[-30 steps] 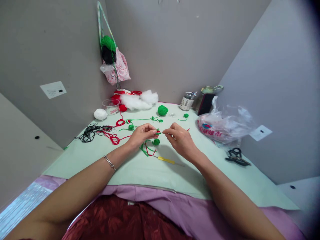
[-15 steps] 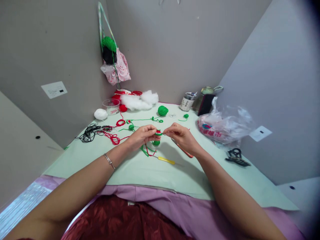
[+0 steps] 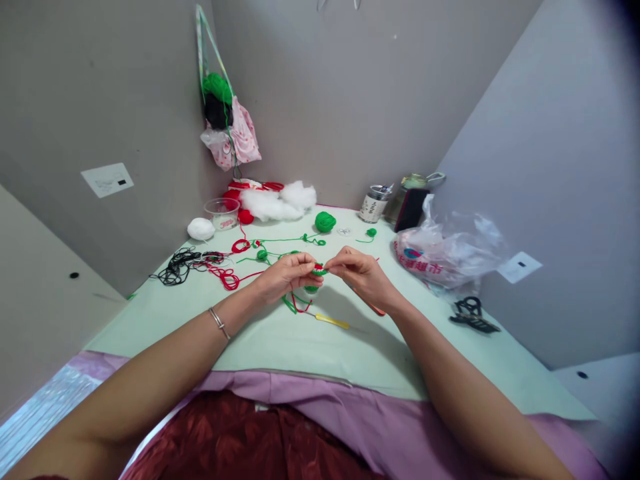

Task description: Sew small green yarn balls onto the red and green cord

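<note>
Here's the left hand, thumb and forefinger pinched tight, with no gap showing, on a small red and green piece of stitched yarn, held up at the very tips of the fingers. And in from the other side comes the right hand, thumb and forefinger nearly meeting on a slim item at the piece's edge, too fine to call as strand or tool tip. The two sets of fingertips are almost touching! My read: this is close work on the stitches, left hand steadying, right hand working the edge. What does the next move call for? A firm left pinch, I'd judge, and a small, precise pull or poke from the right.

Just under the left fingers sits a green ball of yarn, partly hidden. Nearer the body, below the gap between the hands, lies a yellow-handled hook, with a thin red strand of yarn by its tip. Beneath the right palm, an orange-red slender object peeks out; held or lying there, I can't tell. Loose yarn could snag, so a clear path matters.
</note>
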Demonstrator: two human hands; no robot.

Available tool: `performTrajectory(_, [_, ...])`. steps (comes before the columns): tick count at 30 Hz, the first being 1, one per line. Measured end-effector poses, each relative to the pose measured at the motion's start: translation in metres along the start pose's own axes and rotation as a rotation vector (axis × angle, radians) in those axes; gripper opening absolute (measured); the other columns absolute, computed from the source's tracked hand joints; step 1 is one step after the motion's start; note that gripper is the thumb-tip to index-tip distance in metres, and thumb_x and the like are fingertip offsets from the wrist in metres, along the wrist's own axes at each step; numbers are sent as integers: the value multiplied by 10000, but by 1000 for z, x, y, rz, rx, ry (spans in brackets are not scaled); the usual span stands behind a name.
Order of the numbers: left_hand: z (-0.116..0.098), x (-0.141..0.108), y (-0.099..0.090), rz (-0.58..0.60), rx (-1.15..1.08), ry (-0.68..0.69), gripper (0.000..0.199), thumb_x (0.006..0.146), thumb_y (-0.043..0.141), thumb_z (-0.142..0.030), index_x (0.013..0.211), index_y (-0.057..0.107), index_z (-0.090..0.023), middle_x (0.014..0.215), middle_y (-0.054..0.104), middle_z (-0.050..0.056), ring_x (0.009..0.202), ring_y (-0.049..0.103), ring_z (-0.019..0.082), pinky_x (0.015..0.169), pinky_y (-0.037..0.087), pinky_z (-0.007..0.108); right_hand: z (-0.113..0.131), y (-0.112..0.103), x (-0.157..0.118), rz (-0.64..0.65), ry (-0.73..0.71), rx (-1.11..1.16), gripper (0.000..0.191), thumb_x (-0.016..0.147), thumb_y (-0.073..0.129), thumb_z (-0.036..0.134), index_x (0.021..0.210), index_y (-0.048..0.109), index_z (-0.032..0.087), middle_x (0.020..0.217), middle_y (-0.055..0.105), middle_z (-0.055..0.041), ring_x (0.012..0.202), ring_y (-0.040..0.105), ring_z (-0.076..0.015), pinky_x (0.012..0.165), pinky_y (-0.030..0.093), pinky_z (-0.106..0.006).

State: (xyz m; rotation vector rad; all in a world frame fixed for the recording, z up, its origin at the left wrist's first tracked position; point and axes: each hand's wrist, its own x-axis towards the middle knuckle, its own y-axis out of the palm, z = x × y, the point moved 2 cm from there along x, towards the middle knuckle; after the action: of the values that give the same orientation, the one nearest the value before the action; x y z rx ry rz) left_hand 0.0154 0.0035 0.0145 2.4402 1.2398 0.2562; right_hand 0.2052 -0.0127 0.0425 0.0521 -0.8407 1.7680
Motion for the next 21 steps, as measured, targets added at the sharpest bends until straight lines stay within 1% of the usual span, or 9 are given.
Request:
performTrajectory(4, [2, 1, 0, -32, -16, 1, 286, 713, 806, -302, 811, 594, -137, 752, 651, 10, 723, 678, 133, 810, 541, 287, 2, 5, 0, -48, 55, -12, 171, 851, 661, 360, 832, 726, 203, 766, 574, -18, 619, 496, -124, 596, 422, -289])
performTrajectory(6, [3, 2, -1, -49, -29, 8, 280, 708, 810, -274, 823, 597, -134, 767, 654, 8, 750, 685, 136, 841, 536, 297, 1, 7, 0, -100, 93, -22, 141, 838, 668, 326, 809, 703, 192, 763, 587, -11, 567, 494, -107, 574, 430, -285])
performTrajectory(8, [3, 2, -1, -55, -36, 20, 285, 693, 818, -239, 842, 603, -127, 804, 664, 13, 791, 693, 143, 880, 527, 311, -1, 8, 0, -151, 106, -24, 92, 823, 667, 277, 807, 685, 188, 780, 605, -14, 568, 532, -109, 572, 455, -282])
performTrajectory(10, [3, 3, -2, -60, -32, 41, 289, 682, 822, -223, 844, 606, -121, 822, 669, 14, 817, 696, 151, 907, 520, 323, -3, 10, 0, -171, 95, -9, 56, 821, 651, 240, 828, 675, 189, 813, 619, -22, 603, 576, -123, 577, 483, -280])
performTrajectory(12, [3, 3, -2, -69, -13, 55, 280, 686, 819, -234, 830, 610, -116, 809, 668, 13, 815, 695, 154, 914, 519, 330, -4, 12, -1, -164, 58, -11, 61, 841, 612, 205, 866, 667, 193, 839, 621, -25, 628, 597, -127, 594, 503, -278])
performTrajectory(14, [3, 4, -3, -81, 9, 61, 277, 689, 814, -256, 818, 614, -114, 794, 667, 14, 800, 693, 155, 911, 522, 337, -1, 15, -3, -152, -4, -79, 115, 872, 557, 167, 913, 659, 199, 865, 620, -27, 651, 603, -124, 630, 511, -278])
performTrajectory(18, [6, 5, -6, -115, 48, 86, 283, 673, 821, -280, 785, 616, -120, 775, 660, 15, 767, 675, 147, 886, 536, 344, 9, 22, -7, -116, -150, -290, 182, 921, 495, 145, 1012, 639, 207, 923, 624, -46, 768, 613, -137, 710, 503, -271])
performTrajectory(21, [11, 8, -10, -121, 85, 105, 277, 679, 816, -301, 771, 625, -123, 780, 658, 24, 767, 658, 139, 871, 545, 342, 12, 27, -9, -76, -219, -481, 165, 949, 489, 190, 1027, 634, 196, 943, 641, -61, 768, 613, -136, 687, 476, -252])
